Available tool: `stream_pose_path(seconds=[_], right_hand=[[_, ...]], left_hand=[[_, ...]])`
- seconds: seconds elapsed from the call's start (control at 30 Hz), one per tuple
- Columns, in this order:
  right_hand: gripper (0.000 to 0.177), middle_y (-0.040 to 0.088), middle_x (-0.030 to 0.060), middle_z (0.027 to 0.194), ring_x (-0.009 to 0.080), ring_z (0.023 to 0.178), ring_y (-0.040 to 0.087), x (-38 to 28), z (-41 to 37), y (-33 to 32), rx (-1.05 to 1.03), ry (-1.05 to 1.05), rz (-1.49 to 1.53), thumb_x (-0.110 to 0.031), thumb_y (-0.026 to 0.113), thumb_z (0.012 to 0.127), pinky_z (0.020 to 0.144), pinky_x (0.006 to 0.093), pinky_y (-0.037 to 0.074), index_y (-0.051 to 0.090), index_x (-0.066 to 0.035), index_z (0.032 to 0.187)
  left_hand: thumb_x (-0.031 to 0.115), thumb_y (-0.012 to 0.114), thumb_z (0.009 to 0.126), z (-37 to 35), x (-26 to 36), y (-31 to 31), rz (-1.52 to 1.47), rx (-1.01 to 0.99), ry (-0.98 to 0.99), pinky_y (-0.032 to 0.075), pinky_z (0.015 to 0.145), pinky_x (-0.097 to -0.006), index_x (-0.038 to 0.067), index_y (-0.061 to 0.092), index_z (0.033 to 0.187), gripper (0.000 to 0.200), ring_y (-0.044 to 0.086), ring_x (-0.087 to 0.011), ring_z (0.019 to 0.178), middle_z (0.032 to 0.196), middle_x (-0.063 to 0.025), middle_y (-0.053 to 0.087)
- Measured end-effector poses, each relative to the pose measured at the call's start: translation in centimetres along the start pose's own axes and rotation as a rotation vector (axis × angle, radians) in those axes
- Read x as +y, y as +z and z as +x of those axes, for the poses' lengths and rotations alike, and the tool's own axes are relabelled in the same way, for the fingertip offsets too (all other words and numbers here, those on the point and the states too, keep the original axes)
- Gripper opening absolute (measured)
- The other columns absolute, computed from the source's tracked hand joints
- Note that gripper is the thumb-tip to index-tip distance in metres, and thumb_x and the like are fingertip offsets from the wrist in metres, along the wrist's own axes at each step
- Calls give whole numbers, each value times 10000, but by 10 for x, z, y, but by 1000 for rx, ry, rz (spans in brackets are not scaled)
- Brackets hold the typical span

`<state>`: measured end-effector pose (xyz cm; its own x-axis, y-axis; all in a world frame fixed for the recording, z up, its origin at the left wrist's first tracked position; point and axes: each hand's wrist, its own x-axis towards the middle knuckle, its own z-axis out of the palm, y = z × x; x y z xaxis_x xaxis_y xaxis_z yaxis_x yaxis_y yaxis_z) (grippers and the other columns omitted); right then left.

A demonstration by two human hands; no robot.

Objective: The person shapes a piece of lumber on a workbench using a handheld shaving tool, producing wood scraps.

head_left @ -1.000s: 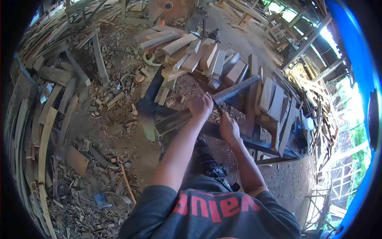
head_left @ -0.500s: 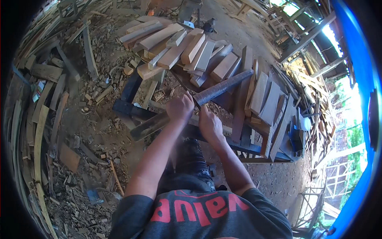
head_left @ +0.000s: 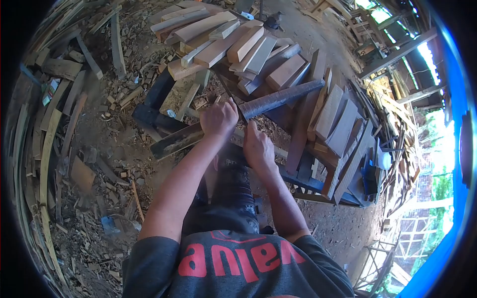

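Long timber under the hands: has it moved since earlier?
No, not visibly: the long timber keeps its place relative to the left corner of the dark frame.

wood blocks (head_left: 288, 71) lie on a dark frame (head_left: 144, 113).

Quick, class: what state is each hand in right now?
Left hand: closed, gripping a thin dark tool across the long board.
Right hand: closed, gripping the same tool.

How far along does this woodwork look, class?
The stacked boards look already cut. The left hand and right hand grip a thin dark tool across a long timber. Its dark face looks unfinished; how much remains can't be told.
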<state>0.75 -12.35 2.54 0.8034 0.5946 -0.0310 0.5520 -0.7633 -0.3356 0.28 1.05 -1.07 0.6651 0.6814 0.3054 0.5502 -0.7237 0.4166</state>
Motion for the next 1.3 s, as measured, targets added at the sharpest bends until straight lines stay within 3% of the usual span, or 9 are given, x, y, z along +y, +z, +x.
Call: stream_pose_path(seconds=[0.2,0.43,0.63,0.7,0.8,0.9,1.03,1.17,1.3], right_hand=[[134,617,260,728,449,730,619,7,-50,-29,-85,90,-48,-155,424,923,664,552,466,432,-26,958],[170,604,284,765,484,769,589,9,-5,-2,-10,-11,39,-230,406,959,677,576,435,428,-62,975],[98,607,266,702,454,727,616,11,-56,-25,-119,108,-57,-110,424,895,638,550,473,416,-30,949],[101,611,260,708,456,723,615,8,-27,-8,3,-11,-30,-117,416,901,638,550,471,414,-34,959],[100,609,259,706,459,715,611,3,4,2,18,-42,21,-124,412,908,637,552,467,415,-39,960],[107,613,261,712,460,715,614,16,-26,-10,13,-66,16,-137,411,919,641,551,468,423,-42,968],[162,606,268,733,481,734,594,17,-56,-22,-103,121,3,-214,445,950,655,579,435,428,-56,980],[177,599,278,727,481,729,592,10,2,7,4,-21,35,-223,437,954,655,581,433,428,-48,981],[123,611,269,716,457,711,618,15,-14,-6,11,-87,-54,-162,414,939,629,556,469,421,-40,953]], left_hand=[[315,405,932,2,0,-1,11,-21,-41,524,564,-400,94,652,530,520,656,-301,526,532,-150,621],[317,411,930,0,1,2,12,-31,-45,523,572,-402,95,656,536,514,657,-301,533,536,-144,624],[321,404,930,0,0,0,4,-43,-36,524,571,-407,94,653,532,522,657,-304,536,545,-151,626],[323,402,931,-1,2,2,10,-38,-14,524,569,-408,92,653,535,522,658,-304,542,549,-154,627],[326,397,933,0,2,-3,-6,-53,-30,521,565,-405,89,652,538,527,661,-303,551,546,-156,624],[328,399,933,2,3,-3,3,-36,-51,521,563,-407,92,646,527,531,659,-306,546,531,-151,617],[331,399,934,3,1,-4,-1,-46,-38,525,560,-412,93,651,532,530,657,-311,544,532,-153,617],[335,401,935,0,1,3,-13,-21,-16,522,546,-416,98,653,533,530,653,-309,532,532,-154,617],[344,406,935,0,1,1,-5,-5,-22,519,537,-419,96,645,520,540,642,-311,503,511,-147,606]])
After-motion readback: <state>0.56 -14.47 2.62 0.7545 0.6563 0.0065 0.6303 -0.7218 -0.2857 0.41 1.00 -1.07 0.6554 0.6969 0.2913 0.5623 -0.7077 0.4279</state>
